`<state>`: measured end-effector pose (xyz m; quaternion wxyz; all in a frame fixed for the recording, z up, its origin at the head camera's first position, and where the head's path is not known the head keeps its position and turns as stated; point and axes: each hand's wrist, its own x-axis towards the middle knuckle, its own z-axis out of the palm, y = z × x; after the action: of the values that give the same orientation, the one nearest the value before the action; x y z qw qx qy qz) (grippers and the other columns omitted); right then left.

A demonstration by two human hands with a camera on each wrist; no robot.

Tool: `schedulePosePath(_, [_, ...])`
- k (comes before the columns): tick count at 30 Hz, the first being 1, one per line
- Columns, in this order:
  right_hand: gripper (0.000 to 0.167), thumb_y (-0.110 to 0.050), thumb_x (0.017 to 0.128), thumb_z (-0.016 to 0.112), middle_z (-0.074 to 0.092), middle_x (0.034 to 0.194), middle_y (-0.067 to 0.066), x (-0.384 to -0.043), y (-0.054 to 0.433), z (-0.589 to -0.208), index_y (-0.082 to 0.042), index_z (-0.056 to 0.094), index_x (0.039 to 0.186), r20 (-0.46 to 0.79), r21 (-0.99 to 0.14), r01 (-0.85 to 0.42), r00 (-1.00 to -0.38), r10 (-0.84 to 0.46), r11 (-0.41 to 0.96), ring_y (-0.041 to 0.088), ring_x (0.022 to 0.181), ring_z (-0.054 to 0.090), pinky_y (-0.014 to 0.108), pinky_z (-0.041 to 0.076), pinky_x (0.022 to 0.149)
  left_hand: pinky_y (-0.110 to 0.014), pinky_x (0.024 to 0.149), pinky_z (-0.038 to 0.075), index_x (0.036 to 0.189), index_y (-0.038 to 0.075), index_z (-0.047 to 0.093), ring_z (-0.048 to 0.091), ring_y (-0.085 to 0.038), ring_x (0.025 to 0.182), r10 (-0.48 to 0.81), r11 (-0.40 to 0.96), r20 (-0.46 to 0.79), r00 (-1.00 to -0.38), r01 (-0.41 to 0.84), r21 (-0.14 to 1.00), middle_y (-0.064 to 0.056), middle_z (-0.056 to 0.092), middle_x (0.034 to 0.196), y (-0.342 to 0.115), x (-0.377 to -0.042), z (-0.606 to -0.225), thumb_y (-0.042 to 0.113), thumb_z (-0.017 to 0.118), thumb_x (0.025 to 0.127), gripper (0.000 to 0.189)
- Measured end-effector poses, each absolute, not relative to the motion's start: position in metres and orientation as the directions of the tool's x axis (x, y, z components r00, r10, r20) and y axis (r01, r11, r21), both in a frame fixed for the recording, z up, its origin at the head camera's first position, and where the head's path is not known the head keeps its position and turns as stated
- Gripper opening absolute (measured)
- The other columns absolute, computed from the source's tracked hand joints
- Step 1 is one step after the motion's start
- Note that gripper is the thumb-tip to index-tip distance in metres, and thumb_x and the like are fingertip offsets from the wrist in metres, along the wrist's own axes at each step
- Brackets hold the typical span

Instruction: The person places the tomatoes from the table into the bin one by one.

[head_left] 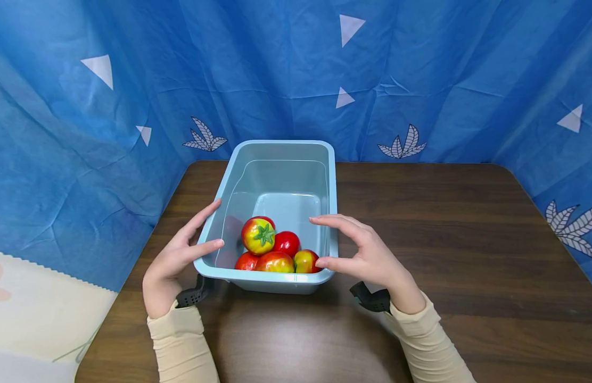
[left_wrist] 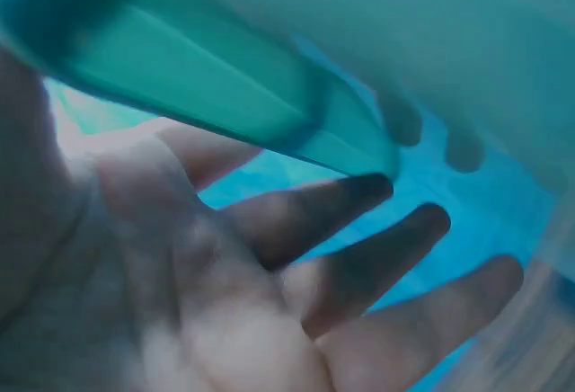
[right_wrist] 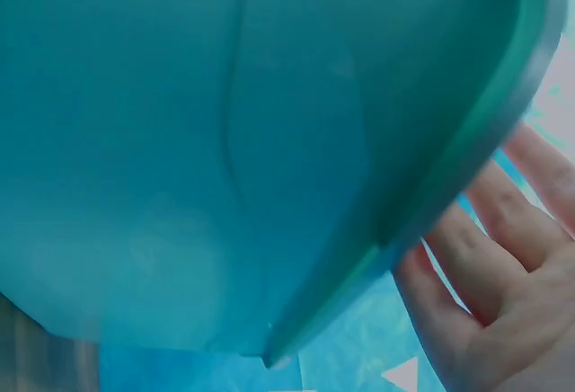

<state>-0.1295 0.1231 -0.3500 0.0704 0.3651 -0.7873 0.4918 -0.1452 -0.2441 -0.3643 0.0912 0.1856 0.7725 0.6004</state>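
Note:
A light blue plastic bin (head_left: 287,283) stands on the dark wooden table. Inside, near its front end, several glossy red and yellow toy fruits (head_left: 274,261) are piled up. One of them, a round fruit (head_left: 253,234), shows a green star-shaped calyx. At the bin's left side my left hand (head_left: 173,260) has its thumb and index fingertip at the rim; the other fingers stretch out below the rim in the left wrist view. My right hand (head_left: 365,252) is at the right rim, thumb and index reaching over it, with straight fingers outside the wall in the right wrist view.
Brown wooden table top (head_left: 449,239) extends to the right of the bin and in front of it. A blue curtain (head_left: 286,69) with white triangles and leaf prints hangs behind and along both sides. Pale cloth (head_left: 42,303) lies at the lower left, beyond the table edge.

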Motion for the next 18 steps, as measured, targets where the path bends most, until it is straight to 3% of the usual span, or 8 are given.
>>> schedulePosePath(5, [0.071, -0.02, 0.067, 0.085, 0.052, 0.133, -0.002, -0.13, 0.131, -0.346, -0.013, 0.054, 0.131, 0.469, -0.69, -0.671, -0.7, -0.539, 0.271, 0.016, 0.122, 0.046, 0.04, 0.046, 0.092, -0.042, 0.078, 0.051, 0.15, 0.022, 0.024, 0.043, -0.044, 0.121, 0.327, 0.308, 0.07, -0.943, 0.176, 0.935, -0.012, 0.025, 0.149, -0.242, -0.135, -0.353, 0.008, 0.062, 0.089, 0.073])
schedulePosePath(10, [0.072, -0.02, 0.067, 0.085, 0.049, 0.135, -0.001, -0.129, 0.139, -0.342, -0.013, 0.053, 0.132, 0.465, -0.678, -0.67, -0.71, -0.529, 0.303, 0.016, 0.123, 0.045, 0.038, 0.045, 0.093, -0.046, 0.08, 0.049, 0.149, 0.027, 0.027, 0.043, -0.041, 0.123, 0.242, 0.438, 0.07, -0.968, 0.173, 0.882, 0.001, 0.02, 0.153, -0.235, -0.122, -0.339, 0.02, 0.066, 0.088, 0.072])
schedulePosePath(18, [0.072, -0.022, 0.073, 0.082, 0.045, 0.139, -0.003, -0.125, 0.154, -0.336, -0.017, 0.049, 0.136, 0.402, -0.685, -0.607, -0.776, -0.487, 0.402, 0.015, 0.125, 0.043, 0.047, 0.041, 0.096, -0.057, 0.099, 0.032, 0.148, 0.024, 0.03, 0.026, -0.027, 0.137, 0.116, 0.627, 0.17, -0.979, 0.205, 0.752, 0.008, 0.018, 0.154, -0.221, -0.107, -0.325, 0.032, 0.066, 0.088, 0.07])
